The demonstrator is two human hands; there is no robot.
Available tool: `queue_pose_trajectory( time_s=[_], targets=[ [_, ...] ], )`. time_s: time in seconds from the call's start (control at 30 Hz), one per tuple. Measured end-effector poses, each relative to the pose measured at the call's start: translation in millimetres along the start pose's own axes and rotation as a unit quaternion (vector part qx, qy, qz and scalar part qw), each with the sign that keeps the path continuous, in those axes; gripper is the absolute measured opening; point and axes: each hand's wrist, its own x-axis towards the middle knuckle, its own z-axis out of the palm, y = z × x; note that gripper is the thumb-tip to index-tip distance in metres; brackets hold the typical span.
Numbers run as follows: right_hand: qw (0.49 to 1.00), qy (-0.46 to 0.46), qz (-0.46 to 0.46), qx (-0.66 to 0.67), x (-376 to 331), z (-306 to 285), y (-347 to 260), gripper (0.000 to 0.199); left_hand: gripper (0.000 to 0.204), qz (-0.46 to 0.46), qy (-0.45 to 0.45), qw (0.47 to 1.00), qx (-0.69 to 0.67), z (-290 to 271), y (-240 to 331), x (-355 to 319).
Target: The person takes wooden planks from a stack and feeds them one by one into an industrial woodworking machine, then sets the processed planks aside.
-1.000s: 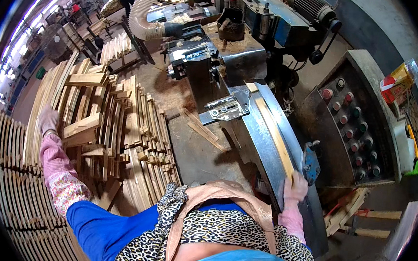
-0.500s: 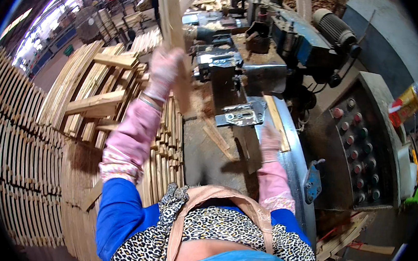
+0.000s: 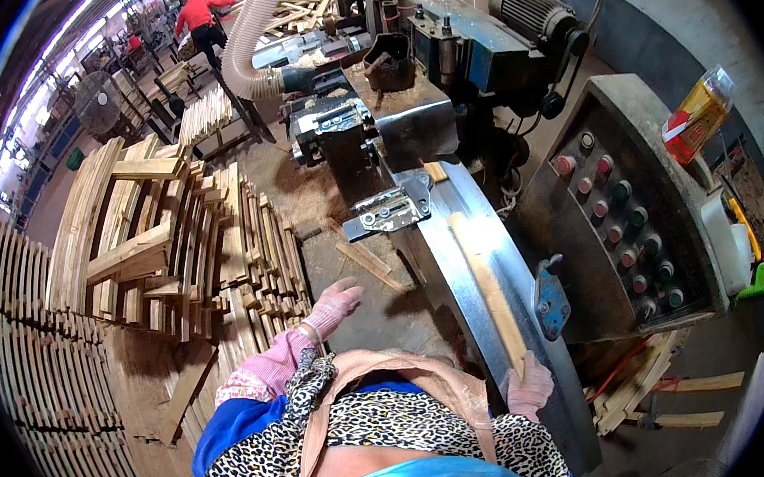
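Steel bed: in the head view, a long, smooth steel bed [image 3: 529,346] goes from the machine [image 3: 409,107] toward the person; a metal guide [image 3: 393,207] is fixed at its left edge, and a blue bracket [image 3: 552,302] stands at its right edge.
Far end of bed: a short wood piece [image 3: 436,170] lies there, close to the machine.
Room: a workshop, with a ribbed hose [image 3: 252,39] above the machine's left side, a control panel [image 3: 570,203] with round buttons to the right, and stacked wood [image 3: 140,213] to the left; farther back, a co-worker in red [image 3: 204,19] bends forward.
Wooden strip: the pale strip [image 3: 487,290] lies lengthwise on the bed, its near end at the right hand, its far end apart from the short piece.
Right hand: this hand [image 3: 528,389] pinches the strip's near end, close to the bed's left edge.
Left hand: the other hand [image 3: 335,308] holds nothing, its fingers extended, between the stacked wood and the bed.
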Motion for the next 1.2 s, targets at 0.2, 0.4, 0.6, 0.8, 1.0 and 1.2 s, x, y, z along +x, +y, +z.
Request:
queue_pose_trajectory(
  time_s=[0.2, 0.4, 0.6, 0.8, 1.0, 1.2],
  targets=[
    [0.98, 0.172, -0.043, 0.091, 89, 47, -51, 0.048, 0.059, 0.031, 0.038, 0.998, 0.033, -32, -32, 8],
    [0.976, 0.138, 0.035, 0.166, 219, 55, -164, 0.039, 0.055, 0.316, 0.057, 0.904, 0.283, -28, 129, -19],
    [0.957, 0.219, -0.033, 0.188, 170, 83, -121, 0.036, 0.061, 0.318, 0.35, 0.73, 0.493, -173, 278, -90],
    [0.997, 0.045, -0.059, -0.003, 1, 21, 5, 0.047, 0.053, 0.128, 0.619, 0.527, 0.568, -445, 258, -171],
    [0.985, 0.168, -0.04, 0.012, 24, 45, -4, 0.049, 0.035, -0.133, 0.636, 0.507, 0.566, -527, 232, -216],
    [0.988, 0.144, -0.062, -0.006, 165, 62, -111, 0.038, 0.047, 0.054, 0.619, 0.593, 0.513, -437, 281, -207]
  ],
)
